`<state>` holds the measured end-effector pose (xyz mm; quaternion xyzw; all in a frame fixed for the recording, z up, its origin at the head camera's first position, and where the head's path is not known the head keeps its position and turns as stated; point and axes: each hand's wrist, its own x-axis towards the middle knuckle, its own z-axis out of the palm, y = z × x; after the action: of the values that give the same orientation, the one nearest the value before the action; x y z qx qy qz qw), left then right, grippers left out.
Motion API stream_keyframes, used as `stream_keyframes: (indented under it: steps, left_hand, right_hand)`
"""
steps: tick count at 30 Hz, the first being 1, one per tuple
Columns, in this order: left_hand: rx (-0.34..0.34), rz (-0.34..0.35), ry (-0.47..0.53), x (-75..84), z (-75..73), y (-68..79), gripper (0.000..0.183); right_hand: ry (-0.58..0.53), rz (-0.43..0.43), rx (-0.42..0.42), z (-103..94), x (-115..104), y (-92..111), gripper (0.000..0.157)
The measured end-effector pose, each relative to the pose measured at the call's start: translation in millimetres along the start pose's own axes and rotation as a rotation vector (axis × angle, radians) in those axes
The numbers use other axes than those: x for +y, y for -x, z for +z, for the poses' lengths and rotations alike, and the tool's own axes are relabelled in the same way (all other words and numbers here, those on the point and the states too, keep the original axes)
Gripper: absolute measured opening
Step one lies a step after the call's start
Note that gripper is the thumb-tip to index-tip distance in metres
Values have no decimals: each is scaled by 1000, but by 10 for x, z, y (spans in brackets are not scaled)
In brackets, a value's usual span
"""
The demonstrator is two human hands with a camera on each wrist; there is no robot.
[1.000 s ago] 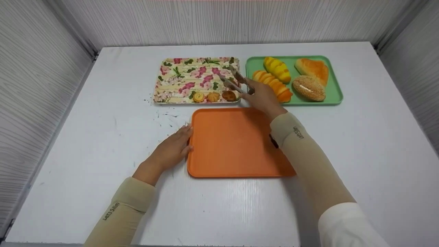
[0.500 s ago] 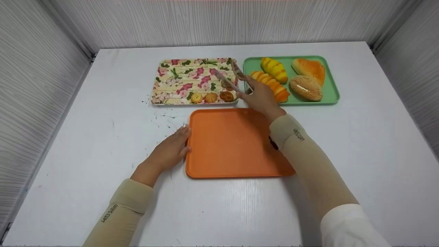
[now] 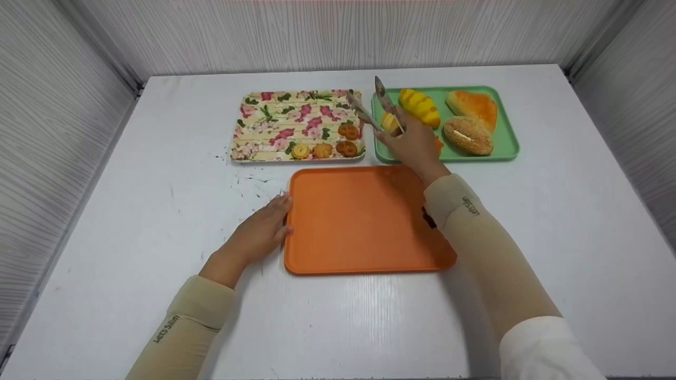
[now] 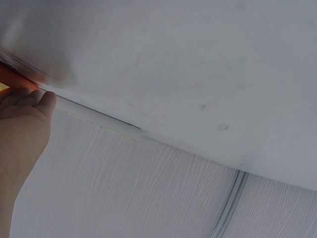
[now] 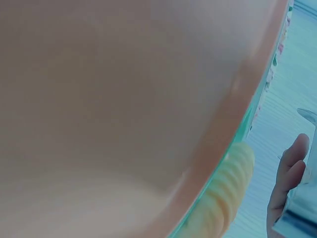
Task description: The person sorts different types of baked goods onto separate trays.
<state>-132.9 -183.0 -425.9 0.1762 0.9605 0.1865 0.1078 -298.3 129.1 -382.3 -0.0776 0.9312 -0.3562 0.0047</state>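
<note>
My right hand [image 3: 414,145] grips metal tongs [image 3: 385,99], whose two tips stand spread apart with nothing between them. The tongs reach over the gap between the floral tray [image 3: 274,113] and the green tray [image 3: 507,150]. Near the floral tray's right edge lie two brown pretzel-shaped cookies, one [image 3: 347,131] behind the other [image 3: 346,148]. Beside them sit a flower-shaped cookie [image 3: 322,151] and a round yellow cookie [image 3: 300,151]. Fingers fairly straight, my left hand [image 3: 257,232] touches the left rim of the orange tray [image 3: 364,221].
On the green tray lie a yellow striped bread [image 3: 420,107], a sesame bun [image 3: 468,135] and a golden triangular bread [image 3: 475,107]. A sliced-looking orange loaf [image 5: 218,198] is partly hidden under my right hand. Pale panels [image 3: 338,37] wall the white table.
The tongs have spread and moved right, leaving a pretzel-shaped cookie on the floral tray behind the other one. My left hand stays at the orange tray's rim.
</note>
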Motion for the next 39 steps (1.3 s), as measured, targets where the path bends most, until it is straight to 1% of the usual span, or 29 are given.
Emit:
stream_keyframes:
  steps: [6,9,14,16,21,23,27,30,35,39]
  left_hand:
    - [-10,-11,-1,10,-4,-3,64]
    - [-10,-10,0,10,-2,-2,64]
    - [-3,-8,0,-7,14,1,65]
    - [-3,-11,-1,-15,18,3,65]
    - [-9,-22,-2,-12,8,3,65]
    - [-10,-25,-2,-11,5,0,65]
    - [-5,-15,-5,-15,10,-7,64]
    - [-1,-9,-8,-16,13,-9,64]
    - [-5,-8,-2,-14,11,-6,65]
    - [-14,-13,2,-8,8,-4,65]
  right_hand:
    - [-54,4,65,-146,98,5,78]
    - [-63,7,86,-214,151,18,78]
    - [-108,55,82,-301,228,39,83]
    - [-124,68,84,-329,253,46,83]
    - [-103,57,106,-407,328,77,79]
    - [-90,58,112,-444,365,100,81]
    - [-92,96,110,-524,445,150,85]
    - [-118,125,117,-580,505,184,86]
    - [-150,118,146,-653,597,239,85]
    - [-142,121,157,-708,645,311,87]
